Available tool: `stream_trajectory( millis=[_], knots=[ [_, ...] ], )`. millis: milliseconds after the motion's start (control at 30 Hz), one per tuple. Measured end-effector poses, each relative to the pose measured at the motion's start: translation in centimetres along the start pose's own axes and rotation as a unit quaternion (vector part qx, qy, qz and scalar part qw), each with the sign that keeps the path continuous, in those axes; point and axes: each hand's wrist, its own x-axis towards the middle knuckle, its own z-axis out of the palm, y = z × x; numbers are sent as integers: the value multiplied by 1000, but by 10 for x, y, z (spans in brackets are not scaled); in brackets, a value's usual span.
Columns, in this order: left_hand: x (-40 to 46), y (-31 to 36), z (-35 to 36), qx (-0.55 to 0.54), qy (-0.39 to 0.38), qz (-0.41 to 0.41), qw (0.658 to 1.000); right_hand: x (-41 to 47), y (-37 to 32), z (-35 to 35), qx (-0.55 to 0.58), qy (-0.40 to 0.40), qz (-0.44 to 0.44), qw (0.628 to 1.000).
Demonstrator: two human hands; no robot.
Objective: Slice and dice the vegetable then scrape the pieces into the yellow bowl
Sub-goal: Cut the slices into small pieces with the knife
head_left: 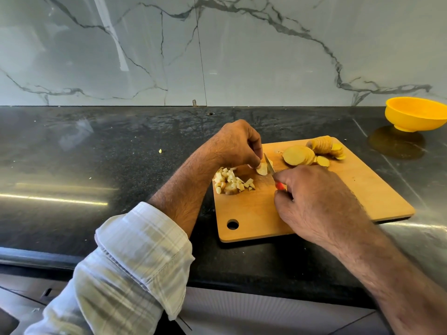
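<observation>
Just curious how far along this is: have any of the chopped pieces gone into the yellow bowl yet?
No: the yellow bowl looks empty at the far right of the counter, while the diced pieces lie heaped on the cutting board.

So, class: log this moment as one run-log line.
left hand: pinning slice | right hand: red-handled knife cutting | diced pile: on wooden board | yellow bowl: empty

The near right part of the cutting board (362,189) is left bare, and open black counter (96,153) is seen to its left. The board's far edge is taken up by a row of slices (314,153), its left edge by a heap of dice (229,181). Bare counter lies between the board and the yellow bowl (416,114).
</observation>
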Motion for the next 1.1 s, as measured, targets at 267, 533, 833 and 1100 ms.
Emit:
stream_trajectory(
  millis=[267,533,833,1100],
  knots=[
    [0,1,1,15,15,4,1000,8,3,11,9,-18,4,1000],
    [-2,1,-1,13,4,8,1000,22,5,18,16,-45,8,999],
    [0,-3,-3,1,-8,0,1000,-2,-18,-12,13,-18,11,1000],
    [2,-2,-3,3,-9,-9,1000,8,-12,2,32,-55,22,998]
  ],
)
